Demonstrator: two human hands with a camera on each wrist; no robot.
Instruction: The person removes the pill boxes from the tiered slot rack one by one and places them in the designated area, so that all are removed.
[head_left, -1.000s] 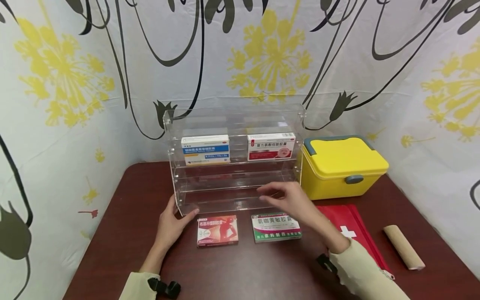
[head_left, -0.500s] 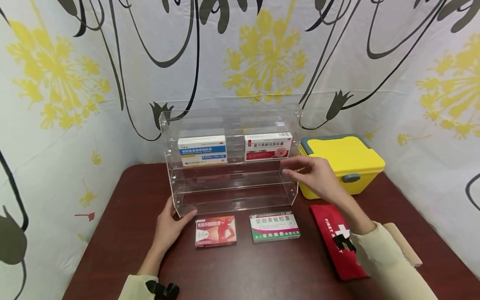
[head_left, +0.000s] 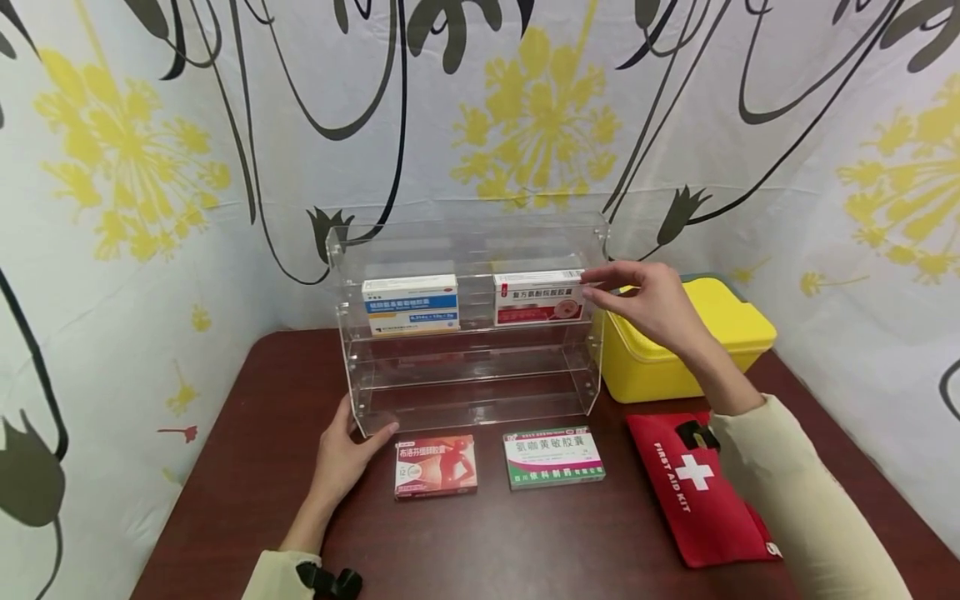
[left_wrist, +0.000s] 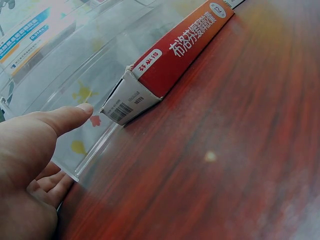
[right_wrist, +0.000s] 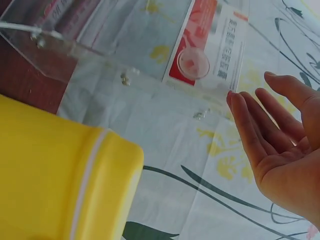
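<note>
Across dark red bench point(head_left: 480, 546) we see clear rack point(head_left: 472, 414), yellow case point(head_left: 648, 379) at its right, red first-aid pouch point(head_left: 701, 525) before case. Our left hand point(head_left: 343, 458) grips rack's lower left corner, thumb in front; our right hand point(head_left: 654, 300), thumb and fingers apart, at right end of red-white box point(head_left: 534, 300) standing in rack, contact unclear. Left of that, blue-white box point(head_left: 411, 306). Flat before rack, 2 more: green-white box point(head_left: 553, 458), red box point(head_left: 435, 467).

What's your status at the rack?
Left hand on rack, left side. Right hand beside shelved red-white box, not gripping. Nothing visible between them.
</note>
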